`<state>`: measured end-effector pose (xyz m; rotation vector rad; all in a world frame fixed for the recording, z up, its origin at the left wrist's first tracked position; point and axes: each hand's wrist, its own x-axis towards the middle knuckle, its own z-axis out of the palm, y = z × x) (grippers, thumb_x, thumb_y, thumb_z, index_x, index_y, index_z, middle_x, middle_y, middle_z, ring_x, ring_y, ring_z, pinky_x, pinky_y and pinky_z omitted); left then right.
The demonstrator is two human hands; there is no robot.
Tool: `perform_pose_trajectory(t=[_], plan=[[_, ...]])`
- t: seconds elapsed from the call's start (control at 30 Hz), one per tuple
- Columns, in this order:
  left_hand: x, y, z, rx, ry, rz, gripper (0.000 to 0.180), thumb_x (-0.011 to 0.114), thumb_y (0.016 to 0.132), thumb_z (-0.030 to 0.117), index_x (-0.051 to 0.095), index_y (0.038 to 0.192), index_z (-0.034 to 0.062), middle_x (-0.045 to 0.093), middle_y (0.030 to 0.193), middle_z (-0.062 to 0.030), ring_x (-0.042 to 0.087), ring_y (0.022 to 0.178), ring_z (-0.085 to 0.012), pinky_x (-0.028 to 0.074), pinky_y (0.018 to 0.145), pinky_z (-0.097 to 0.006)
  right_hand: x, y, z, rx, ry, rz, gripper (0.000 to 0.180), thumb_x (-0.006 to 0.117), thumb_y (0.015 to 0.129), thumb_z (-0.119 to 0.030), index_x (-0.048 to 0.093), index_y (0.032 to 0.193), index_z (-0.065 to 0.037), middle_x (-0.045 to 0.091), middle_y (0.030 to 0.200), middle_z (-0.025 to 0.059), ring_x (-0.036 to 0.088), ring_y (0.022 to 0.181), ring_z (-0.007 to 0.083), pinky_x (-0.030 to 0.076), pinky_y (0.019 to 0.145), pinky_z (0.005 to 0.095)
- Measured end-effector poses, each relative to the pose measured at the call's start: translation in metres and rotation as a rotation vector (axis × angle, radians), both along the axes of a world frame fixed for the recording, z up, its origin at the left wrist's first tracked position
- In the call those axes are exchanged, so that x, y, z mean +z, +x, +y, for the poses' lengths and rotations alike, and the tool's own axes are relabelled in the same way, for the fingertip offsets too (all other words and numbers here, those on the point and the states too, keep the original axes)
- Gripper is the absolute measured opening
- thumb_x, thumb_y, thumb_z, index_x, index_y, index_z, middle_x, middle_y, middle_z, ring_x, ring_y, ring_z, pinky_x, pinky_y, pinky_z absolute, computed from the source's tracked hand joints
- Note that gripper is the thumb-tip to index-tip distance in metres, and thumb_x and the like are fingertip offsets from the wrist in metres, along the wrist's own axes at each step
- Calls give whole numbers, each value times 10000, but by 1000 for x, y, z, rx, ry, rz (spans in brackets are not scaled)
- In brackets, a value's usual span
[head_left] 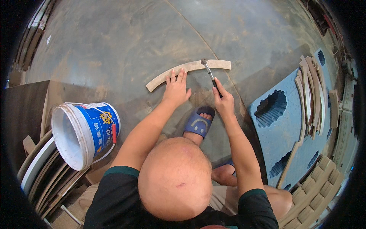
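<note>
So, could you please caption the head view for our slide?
Left hand steadies a curved board on the floor while the right hand holds a hammer to it.

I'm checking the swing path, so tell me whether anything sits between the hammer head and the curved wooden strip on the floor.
Nothing visible does. The right hand holds the hammer by its handle, and its head lies at the top edge of the curved wooden strip. The left hand presses the strip further left, clear of the head.
</note>
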<state>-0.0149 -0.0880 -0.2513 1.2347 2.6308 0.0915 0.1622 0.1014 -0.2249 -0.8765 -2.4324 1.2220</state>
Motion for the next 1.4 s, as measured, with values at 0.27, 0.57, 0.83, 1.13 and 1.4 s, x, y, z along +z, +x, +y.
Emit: perform_pose_trajectory(t=[0.27, 0.57, 0.83, 1.13, 1.4], plan=[[-1, -1, 0, 10, -40, -33, 979, 705, 1039, 522, 358, 1795, 5, 301, 1898, -187, 312, 1691, -566, 293, 1356, -725, -1, -2, 0, 27, 72, -29, 501, 747, 1113, -235, 693, 1608, -290, 818, 1130, 259, 808, 1019, 471, 627, 844, 487], [-1, 3, 1, 13, -62, -38, 983, 695, 1038, 519, 347, 1802, 8, 296, 1902, -186, 298, 1701, -562, 272, 1363, -728, 1, 0, -4, -3, 57, -52, 495, 744, 1125, -248, 691, 1618, -256, 804, 1057, 288, 801, 889, 392, 607, 817, 424], [0, 5, 10, -3, -62, -35, 995, 698, 1027, 526, 347, 1799, 6, 283, 1904, -191, 289, 1702, -567, 289, 1366, -707, -26, 14, 3, -135, -14, 47, 491, 750, 1125, -294, 692, 1612, -274, 783, 965, 287, 791, 868, 469, 603, 777, 472], [5, 8, 14, -1, -92, -59, 1009, 680, 1042, 524, 300, 1820, 5, 259, 1920, -163, 268, 1713, -558, 248, 1376, -725, -32, 21, 11, -119, 52, 104, 514, 750, 1109, -280, 682, 1617, -305, 791, 1030, 297, 799, 942, 485, 612, 799, 494], [4, -29, 2, -10, 23, -67, 789, 759, 1013, 414, 540, 1701, 96, 491, 1797, -114, 475, 1605, -462, 402, 1307, -595, 18, 50, 3, -102, -24, 52, 476, 759, 1089, -304, 704, 1550, -200, 816, 1099, 286, 799, 1023, 486, 620, 854, 533]])
